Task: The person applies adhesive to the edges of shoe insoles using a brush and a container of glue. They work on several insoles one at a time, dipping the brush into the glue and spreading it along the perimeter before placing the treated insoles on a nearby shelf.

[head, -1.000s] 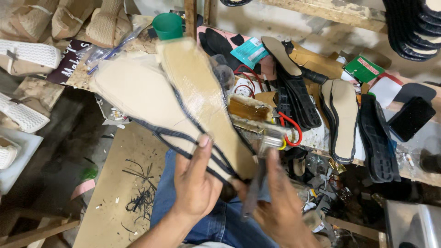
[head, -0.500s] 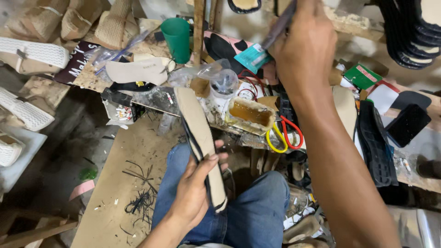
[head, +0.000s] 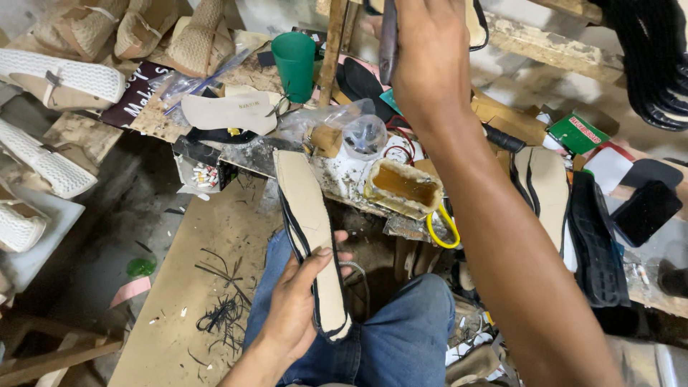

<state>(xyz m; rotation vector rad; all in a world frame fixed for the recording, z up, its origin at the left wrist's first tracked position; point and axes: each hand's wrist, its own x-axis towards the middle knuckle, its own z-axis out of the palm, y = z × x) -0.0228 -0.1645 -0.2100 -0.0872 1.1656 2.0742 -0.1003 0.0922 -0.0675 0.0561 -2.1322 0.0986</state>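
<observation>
hands fill the single head view, one low and one high. left hand [head: 297,308] sits just above the lap in blue jeans [head: 401,337], closed around a long tan shoe sole with a dark stitched edge [head: 309,229]; the thumb lies across the sole's upper face and the fingers wrap behind it. the sole's long axis runs up and away from that hand, heel end down by the palm and toe end pointing toward the cluttered bench beyond, tilted a little to the hand's left. right hand [head: 430,68] is raised well above and beyond the left, arm stretched across the frame, closed on a slim dark tool handle [head: 388,43] that stands nearly upright; its tip is out of view, so what kind of tool it is cannot be told. between and below the right hand sits a crusted open tin of amber glue [head: 401,188], nearer to that hand than to the left, just beyond the sole's toe end and to its right. a green plastic cup [head: 295,64] stands off to the right hand's left, and dark insoles [head: 595,244] lie under the right forearm's far side.
</observation>
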